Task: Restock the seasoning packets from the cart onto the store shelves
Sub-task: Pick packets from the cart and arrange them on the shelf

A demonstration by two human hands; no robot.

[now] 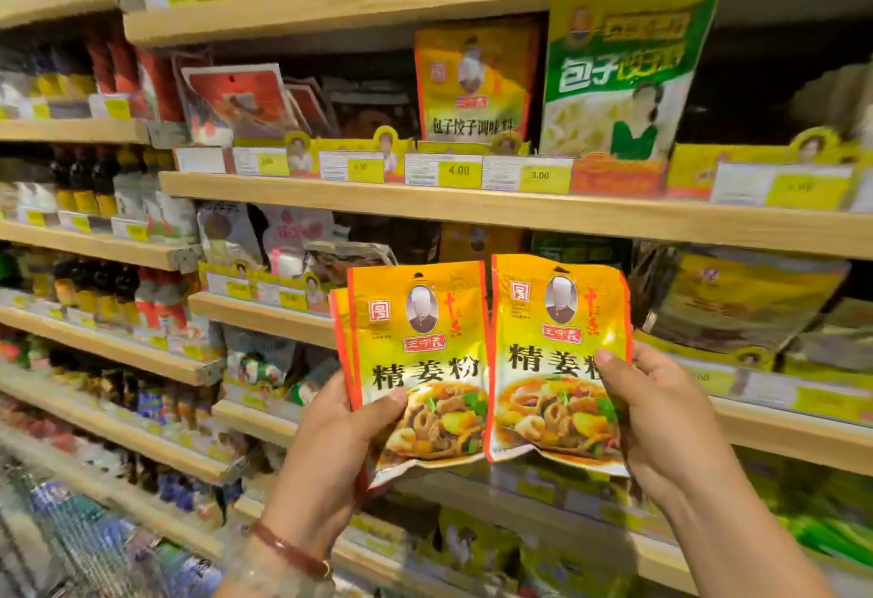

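Observation:
I hold yellow-orange seasoning packets up in front of the wooden store shelves [519,212]. My left hand [330,451] grips a small stack of packets [420,352], thumb across the front packet's lower left; a second packet's edge shows behind it. My right hand [661,422] pinches a single matching packet [552,352] by its right side, thumb on the front. The two front packets sit side by side, edges nearly touching, upright and facing me.
Shelves hold other seasoning bags: a yellow one [472,82] and a tall green-and-yellow one [628,68] above, dark-and-yellow bags [737,300] at right. Sauce bottles [89,181] fill the left bays. Price labels [458,171] line the shelf fronts. A wire cart [71,545] sits bottom left.

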